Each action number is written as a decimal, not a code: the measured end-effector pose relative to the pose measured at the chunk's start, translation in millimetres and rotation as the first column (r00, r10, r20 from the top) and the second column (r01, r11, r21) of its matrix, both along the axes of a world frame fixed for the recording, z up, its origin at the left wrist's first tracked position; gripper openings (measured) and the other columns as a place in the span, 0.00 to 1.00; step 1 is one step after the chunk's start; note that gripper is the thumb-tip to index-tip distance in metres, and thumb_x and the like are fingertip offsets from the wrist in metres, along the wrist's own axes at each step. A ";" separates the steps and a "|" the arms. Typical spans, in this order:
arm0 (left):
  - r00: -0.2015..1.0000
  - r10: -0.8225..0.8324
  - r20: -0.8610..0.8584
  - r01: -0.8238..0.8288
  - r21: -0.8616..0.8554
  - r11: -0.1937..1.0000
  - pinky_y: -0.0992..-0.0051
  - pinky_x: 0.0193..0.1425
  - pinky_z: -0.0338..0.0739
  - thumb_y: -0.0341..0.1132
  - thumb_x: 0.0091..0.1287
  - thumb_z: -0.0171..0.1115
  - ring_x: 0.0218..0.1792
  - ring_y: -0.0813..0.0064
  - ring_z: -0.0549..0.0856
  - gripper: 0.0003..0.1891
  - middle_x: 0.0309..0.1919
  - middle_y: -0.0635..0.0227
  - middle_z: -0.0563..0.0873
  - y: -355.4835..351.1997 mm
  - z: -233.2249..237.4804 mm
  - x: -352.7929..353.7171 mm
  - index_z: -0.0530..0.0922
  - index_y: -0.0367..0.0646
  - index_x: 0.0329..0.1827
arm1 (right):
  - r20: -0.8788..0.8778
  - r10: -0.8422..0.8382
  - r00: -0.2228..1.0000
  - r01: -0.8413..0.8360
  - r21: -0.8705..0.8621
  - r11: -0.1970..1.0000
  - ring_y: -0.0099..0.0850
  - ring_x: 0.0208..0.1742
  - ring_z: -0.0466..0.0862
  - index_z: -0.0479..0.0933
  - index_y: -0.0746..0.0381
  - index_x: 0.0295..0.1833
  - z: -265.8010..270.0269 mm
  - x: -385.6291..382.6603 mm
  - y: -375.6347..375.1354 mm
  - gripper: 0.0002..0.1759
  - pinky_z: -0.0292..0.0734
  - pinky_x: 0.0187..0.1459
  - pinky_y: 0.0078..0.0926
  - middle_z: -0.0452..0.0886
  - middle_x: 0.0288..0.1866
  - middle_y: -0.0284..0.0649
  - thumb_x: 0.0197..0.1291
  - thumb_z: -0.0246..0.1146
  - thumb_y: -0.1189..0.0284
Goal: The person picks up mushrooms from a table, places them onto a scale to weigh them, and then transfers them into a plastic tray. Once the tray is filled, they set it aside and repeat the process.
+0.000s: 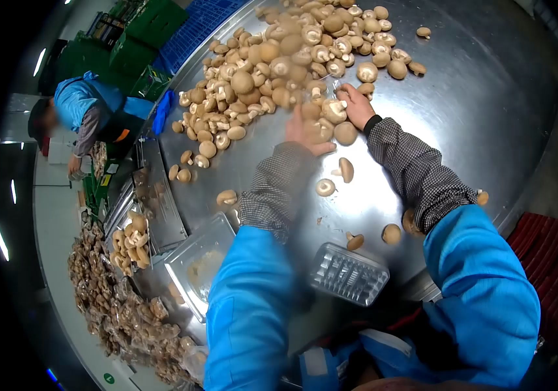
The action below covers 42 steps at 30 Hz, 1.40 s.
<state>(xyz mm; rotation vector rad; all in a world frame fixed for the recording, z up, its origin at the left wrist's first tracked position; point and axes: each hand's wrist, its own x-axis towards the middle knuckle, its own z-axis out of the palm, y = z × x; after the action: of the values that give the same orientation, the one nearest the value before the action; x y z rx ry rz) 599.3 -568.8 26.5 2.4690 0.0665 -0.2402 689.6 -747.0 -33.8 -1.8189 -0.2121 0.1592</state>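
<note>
My left hand (306, 133) and my right hand (357, 107) are at the near edge of a heap of brown-capped mushrooms (243, 83). They close around opposite sides of what looks like a clear plastic tray (337, 85); its outline is hard to make out. Several mushrooms (334, 111) lie between the hands. A blurred patch partly obscures my left fingers, while the thumb points right. Nearer to me, a clear ribbed tray (349, 274) rests at the table's edge, with loose mushrooms (346, 170) between it and my hands.
The steel table (487, 98) has a larger clear container (200, 260) at its left. Beyond are a metal scoop-like bin with mushrooms (131, 244) and bagged mushrooms (135, 319). Another person (90, 104) in blue bends over green crates (99, 182). Red stacked crates (549, 267) stand at right.
</note>
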 end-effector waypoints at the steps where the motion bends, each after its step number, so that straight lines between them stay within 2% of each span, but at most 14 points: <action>1: 1.000 0.027 -0.012 -0.028 -0.062 0.998 0.63 0.73 0.65 0.49 0.32 0.85 0.67 0.50 0.68 0.73 0.68 0.43 0.62 -3.5 1.7 -3.9 0.40 0.42 0.78 | -0.026 -0.034 0.999 0.036 0.094 0.995 0.45 0.58 0.78 0.71 0.63 0.59 0.1 -5.8 0.3 0.21 0.70 0.59 0.34 0.79 0.54 0.52 0.70 0.49 0.61; 5: 0.994 0.093 0.062 -0.082 -0.155 0.984 0.62 0.74 0.63 0.50 0.34 0.84 0.67 0.48 0.68 0.71 0.69 0.41 0.61 -22.9 13.2 -29.6 0.42 0.38 0.77 | -0.403 0.086 0.911 0.142 0.503 0.852 0.33 0.59 0.76 0.71 0.63 0.62 19.2 -43.4 -12.9 0.22 0.69 0.61 0.27 0.78 0.57 0.43 0.71 0.49 0.61; 8: 0.989 0.019 0.145 -0.031 0.077 0.997 0.62 0.70 0.67 0.49 0.36 0.84 0.65 0.49 0.70 0.66 0.63 0.42 0.68 -49.1 45.5 -59.5 0.49 0.34 0.75 | -0.535 0.116 0.837 0.255 0.569 0.782 0.32 0.60 0.76 0.68 0.61 0.64 20.0 -64.4 -20.0 0.21 0.70 0.62 0.28 0.76 0.59 0.41 0.73 0.46 0.62; 12: 0.984 -0.001 0.178 -0.006 0.040 0.999 0.63 0.68 0.69 0.47 0.38 0.84 0.63 0.48 0.72 0.66 0.65 0.42 0.62 -65.2 45.1 -91.7 0.45 0.35 0.75 | -0.599 0.139 0.789 0.314 0.587 0.746 0.34 0.58 0.78 0.66 0.64 0.65 37.8 -108.4 -28.9 0.23 0.75 0.60 0.30 0.75 0.59 0.44 0.74 0.42 0.62; 14: 0.980 0.055 0.192 -0.004 -0.255 0.967 0.64 0.66 0.71 0.45 0.41 0.82 0.62 0.50 0.73 0.65 0.66 0.43 0.61 -62.9 58.0 -109.8 0.43 0.38 0.76 | -0.597 0.087 0.798 0.358 0.584 0.728 0.34 0.56 0.79 0.66 0.66 0.64 64.7 -134.0 -31.7 0.23 0.77 0.57 0.31 0.75 0.58 0.45 0.75 0.41 0.61; 18: 0.944 0.323 -0.071 -0.263 -0.752 0.604 0.59 0.72 0.66 0.47 0.58 0.72 0.71 0.52 0.65 0.55 0.72 0.40 0.56 -51.1 64.9 -139.5 0.39 0.49 0.79 | -0.514 0.060 0.856 0.314 0.608 0.729 0.33 0.52 0.80 0.67 0.65 0.61 47.9 -159.3 -36.7 0.23 0.78 0.54 0.31 0.75 0.54 0.44 0.75 0.41 0.59; 21: 0.892 0.382 -0.240 -0.380 -0.856 0.351 0.56 0.71 0.65 0.49 0.71 0.56 0.71 0.52 0.66 0.42 0.72 0.40 0.57 -34.4 61.3 -152.3 0.38 0.52 0.79 | -0.504 -0.026 0.864 0.335 0.533 0.777 0.31 0.52 0.79 0.67 0.63 0.61 72.3 -190.3 -27.4 0.22 0.78 0.52 0.29 0.75 0.53 0.42 0.74 0.42 0.58; 22: 0.904 0.390 -0.175 -0.336 -0.856 0.393 0.60 0.71 0.65 0.53 0.75 0.46 0.71 0.53 0.65 0.37 0.72 0.41 0.59 -28.7 42.7 -156.1 0.42 0.48 0.79 | -0.441 -0.074 0.894 0.320 0.517 0.794 0.31 0.53 0.77 0.68 0.62 0.61 70.2 -198.8 -21.0 0.23 0.75 0.54 0.28 0.76 0.52 0.41 0.75 0.42 0.57; 25: 0.885 0.448 0.128 -0.230 -0.716 0.660 0.69 0.65 0.69 0.45 0.73 0.52 0.59 0.63 0.75 0.34 0.60 0.48 0.73 -38.3 42.5 -182.0 0.53 0.39 0.75 | -0.328 -0.153 0.932 0.297 0.449 0.843 0.30 0.52 0.76 0.69 0.63 0.61 68.1 -220.3 -0.2 0.24 0.71 0.56 0.28 0.76 0.52 0.41 0.75 0.42 0.56; 30: 0.864 0.503 -0.026 -0.380 -0.689 0.617 0.74 0.53 0.79 0.44 0.72 0.58 0.51 0.68 0.82 0.29 0.56 0.53 0.78 -0.5 76.2 -215.7 0.63 0.39 0.71 | -0.288 -0.013 0.958 0.166 0.516 0.841 0.27 0.50 0.79 0.65 0.62 0.64 69.9 -262.1 31.4 0.26 0.77 0.53 0.26 0.75 0.51 0.41 0.77 0.40 0.53; 33: 0.882 0.471 0.012 -0.383 -0.563 0.732 0.74 0.53 0.79 0.41 0.69 0.63 0.49 0.70 0.82 0.25 0.52 0.56 0.81 30.4 97.2 -238.1 0.71 0.37 0.65 | -0.232 -0.090 0.968 0.190 0.455 0.870 0.36 0.64 0.72 0.63 0.68 0.69 108.0 -297.2 67.1 0.29 0.65 0.65 0.28 0.72 0.63 0.48 0.76 0.41 0.55; 36: 0.889 0.455 0.049 -0.364 -0.526 0.768 0.75 0.54 0.79 0.37 0.66 0.67 0.49 0.73 0.83 0.21 0.48 0.60 0.84 79.7 113.4 -260.5 0.77 0.39 0.59 | -0.219 0.051 0.974 0.023 0.321 0.947 0.41 0.53 0.79 0.63 0.70 0.67 121.2 -326.0 94.6 0.31 0.72 0.59 0.32 0.75 0.58 0.50 0.75 0.42 0.54; 38: 0.908 0.417 0.045 -0.346 -0.482 0.805 0.75 0.55 0.79 0.37 0.66 0.67 0.49 0.73 0.83 0.21 0.49 0.61 0.84 113.8 123.8 -276.8 0.77 0.39 0.59 | -0.376 0.188 0.907 -0.078 0.288 0.954 0.43 0.60 0.73 0.64 0.69 0.67 156.7 -347.0 108.4 0.28 0.69 0.62 0.32 0.69 0.64 0.55 0.75 0.42 0.57; 42: 0.937 0.338 -0.090 -0.341 -0.452 0.824 0.76 0.56 0.79 0.35 0.66 0.66 0.50 0.74 0.83 0.19 0.49 0.63 0.84 185.4 119.8 -305.4 0.77 0.40 0.59 | -0.269 0.385 0.883 -0.401 -0.007 0.916 0.51 0.54 0.79 0.71 0.66 0.60 157.0 -357.9 129.5 0.21 0.75 0.53 0.39 0.77 0.54 0.60 0.70 0.49 0.62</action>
<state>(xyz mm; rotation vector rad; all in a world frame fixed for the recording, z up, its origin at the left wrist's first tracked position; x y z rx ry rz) 293.9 -383.4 146.3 1.9351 0.4044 -0.0912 331.7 -617.5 123.2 -1.7759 -0.3912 0.6988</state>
